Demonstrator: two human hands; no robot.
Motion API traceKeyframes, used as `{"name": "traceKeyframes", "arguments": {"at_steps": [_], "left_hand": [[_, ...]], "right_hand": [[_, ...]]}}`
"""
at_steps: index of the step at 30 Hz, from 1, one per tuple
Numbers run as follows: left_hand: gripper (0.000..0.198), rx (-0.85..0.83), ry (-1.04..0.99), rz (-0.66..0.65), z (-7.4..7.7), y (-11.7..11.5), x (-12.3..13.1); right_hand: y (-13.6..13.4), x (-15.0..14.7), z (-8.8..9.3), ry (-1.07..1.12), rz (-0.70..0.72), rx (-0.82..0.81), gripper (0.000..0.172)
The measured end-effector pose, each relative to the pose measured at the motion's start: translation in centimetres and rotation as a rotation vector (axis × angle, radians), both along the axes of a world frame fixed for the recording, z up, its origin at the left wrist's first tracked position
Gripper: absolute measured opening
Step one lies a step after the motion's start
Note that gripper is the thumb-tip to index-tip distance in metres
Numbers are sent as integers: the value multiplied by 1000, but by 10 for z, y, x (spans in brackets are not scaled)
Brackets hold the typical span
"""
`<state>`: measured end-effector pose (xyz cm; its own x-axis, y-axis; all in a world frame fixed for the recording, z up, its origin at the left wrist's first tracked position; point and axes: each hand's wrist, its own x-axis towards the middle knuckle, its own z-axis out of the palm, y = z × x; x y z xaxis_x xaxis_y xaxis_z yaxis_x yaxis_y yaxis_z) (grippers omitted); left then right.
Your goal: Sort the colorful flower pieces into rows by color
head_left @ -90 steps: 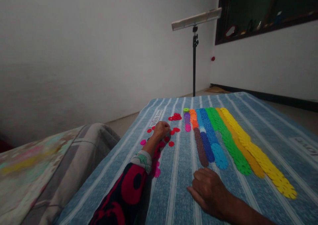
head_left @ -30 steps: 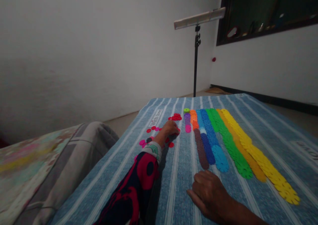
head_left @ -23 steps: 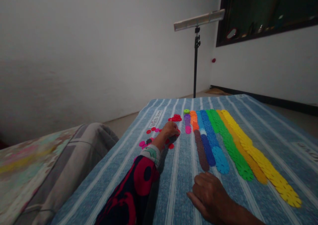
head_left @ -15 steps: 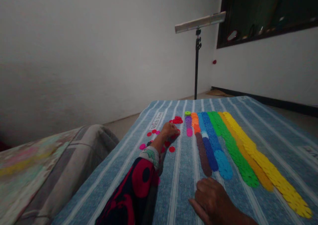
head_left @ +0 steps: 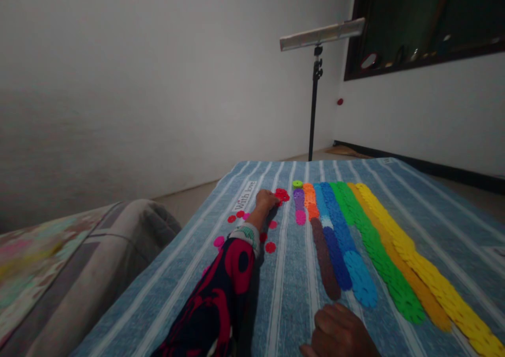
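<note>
My left hand (head_left: 267,199) reaches to the far left part of the cloth. Its fingers are pinched at the edge of a small heap of red interlocking discs (head_left: 282,194), seemingly on one red disc, mostly hidden by the fingertips. Loose red discs (head_left: 270,247) and pink discs (head_left: 219,241) lie around my left forearm. Nearer to me, my right hand (head_left: 340,332) is curled into a fist over the cloth, with no object visible in it. Just beyond it ends an overlapping row of brown discs (head_left: 325,262).
Rows of yellow discs (head_left: 418,259), green discs (head_left: 374,257) and blue discs (head_left: 337,223) run along the right of the striped cloth (head_left: 197,288). Orange discs (head_left: 310,199), purple discs (head_left: 299,196) and a lime disc (head_left: 297,184) lie farther off. A black stand (head_left: 314,99) rises behind.
My left hand has moved away from me, up to the red heap, uncovering a red disc behind it. My right hand stays curled and appears lower as the view shifts slightly.
</note>
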<state>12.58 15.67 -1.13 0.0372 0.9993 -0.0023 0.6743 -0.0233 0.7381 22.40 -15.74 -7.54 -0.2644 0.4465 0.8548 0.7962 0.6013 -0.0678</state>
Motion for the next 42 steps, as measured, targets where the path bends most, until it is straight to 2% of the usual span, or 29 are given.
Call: {"name": "traceKeyframes", "arguments": {"at_steps": [5, 11, 16, 21, 27, 33, 38, 42], "left_hand": [[15, 105, 156, -9, 12, -5, -24], [15, 92, 245, -147, 23, -33, -54], [13, 29, 293, -312, 27, -61, -62], [20, 1, 375, -383, 28, -81, -65], [20, -1, 503, -390, 27, -94, -74], [15, 21, 542, -369, 27, -101, -80], [16, 66, 470, -342, 27, -99, -70], [15, 59, 443, -297, 21, -92, -54]], "right_hand": [[-1, -1, 5, 20, -2, 3, 51], [-7, -1, 10, 16, 20, -43, 54], [-14, 1, 16, -14, 60, -103, 44], [-18, 3, 16, -17, 74, -154, 36], [-20, 3, 14, -36, 63, -222, 30], [-21, 4, 12, -35, 63, -244, 30], [-21, 3, 10, -35, 56, -257, 30], [-21, 4, 12, -33, 57, -239, 33]]}}
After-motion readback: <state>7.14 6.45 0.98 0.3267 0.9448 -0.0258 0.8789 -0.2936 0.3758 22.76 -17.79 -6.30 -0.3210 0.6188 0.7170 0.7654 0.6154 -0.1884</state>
